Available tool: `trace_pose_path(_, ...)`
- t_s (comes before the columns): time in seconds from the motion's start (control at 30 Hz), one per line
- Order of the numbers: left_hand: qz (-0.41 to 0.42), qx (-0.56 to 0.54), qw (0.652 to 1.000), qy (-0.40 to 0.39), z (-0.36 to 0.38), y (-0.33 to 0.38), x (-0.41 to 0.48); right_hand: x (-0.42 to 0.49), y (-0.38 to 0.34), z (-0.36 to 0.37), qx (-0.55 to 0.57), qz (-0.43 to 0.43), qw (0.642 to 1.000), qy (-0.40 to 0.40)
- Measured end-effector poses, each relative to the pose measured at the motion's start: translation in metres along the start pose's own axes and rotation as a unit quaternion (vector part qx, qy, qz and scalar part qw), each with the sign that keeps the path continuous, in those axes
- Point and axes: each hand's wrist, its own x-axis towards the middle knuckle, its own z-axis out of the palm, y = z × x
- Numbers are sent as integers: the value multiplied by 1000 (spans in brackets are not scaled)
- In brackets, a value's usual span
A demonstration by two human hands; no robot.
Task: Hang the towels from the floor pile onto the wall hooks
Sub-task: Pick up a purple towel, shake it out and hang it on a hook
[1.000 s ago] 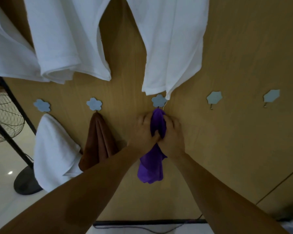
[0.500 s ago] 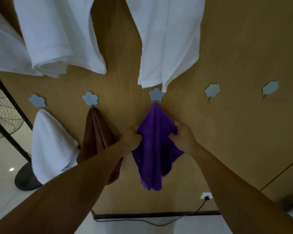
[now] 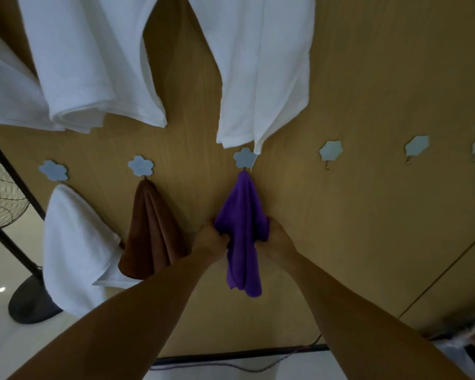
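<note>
Mid-frame, the purple towel (image 3: 243,215) hangs from a flower hook (image 3: 245,157); the left hand (image 3: 210,238) and right hand (image 3: 279,237) grasp its edges.

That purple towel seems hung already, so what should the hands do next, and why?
Probably let go. The purple towel hangs from its flower hook, while the left hand and right hand grip its sides; it looks settled, and an empty hook waits further right.

I take this for a room in a home. A wood-panel wall (image 3: 368,215) fills most of the frame, with a row of flower-shaped hooks (image 3: 330,150) across the middle, towels (image 3: 154,231) hanging from them, and a pedestal fan (image 3: 0,198) on the glossy floor (image 3: 0,270) at lower left.
</note>
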Motion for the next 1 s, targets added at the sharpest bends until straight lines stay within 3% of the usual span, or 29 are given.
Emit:
trace_pose_path(0.1,21,40,999,-17,-4,-9,-10,-22,2,-1,3,4,1000,20)
trace_pose_path(0.2,65,88,992,-58,-11,-20,-22,-52,0,-2,-107,71,991,35)
trace_pose_path(0.33,146,216,956,-138,-12,-38,-51,-104,0,2,-152,137,978,48)
trace_pose_path(0.57,178,212,920,-278,14,-60,-136,-245,16,21,-144,251,955,63)
trace_pose_path(0.73,258,223,867,-363,54,-35,-215,-364,29,-3,-162,318,926,124)
trace_pose_path(1.0,402,299,727,-469,139,11,-390,-580,68,-40,-128,455,847,242)
